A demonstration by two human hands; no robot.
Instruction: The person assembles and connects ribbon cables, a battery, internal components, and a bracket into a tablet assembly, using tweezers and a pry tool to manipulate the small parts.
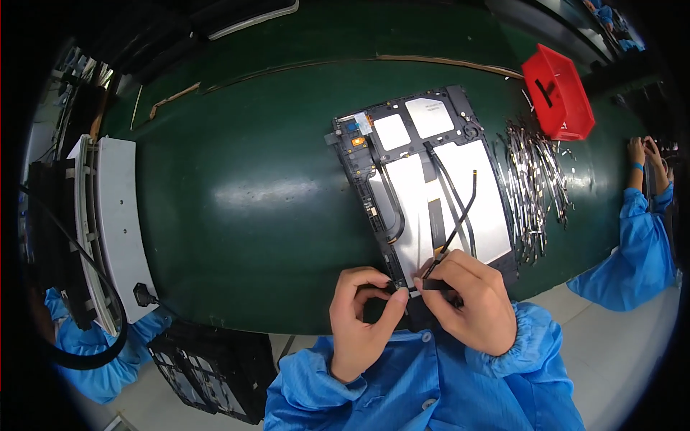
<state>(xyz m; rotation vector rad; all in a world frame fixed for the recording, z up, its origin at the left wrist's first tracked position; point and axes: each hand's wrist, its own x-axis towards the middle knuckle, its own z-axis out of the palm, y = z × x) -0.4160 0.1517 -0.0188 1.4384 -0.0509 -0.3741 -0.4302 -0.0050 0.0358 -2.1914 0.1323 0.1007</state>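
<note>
Sleeves [533, 341] frame fingers [392, 310] at the device's [490, 208] edge; tabletop [266, 158] stretches left.

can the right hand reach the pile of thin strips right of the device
Probably yes: the pile lies just right of the device, nothing tall between, though the right hand holds a black strip.
</note>
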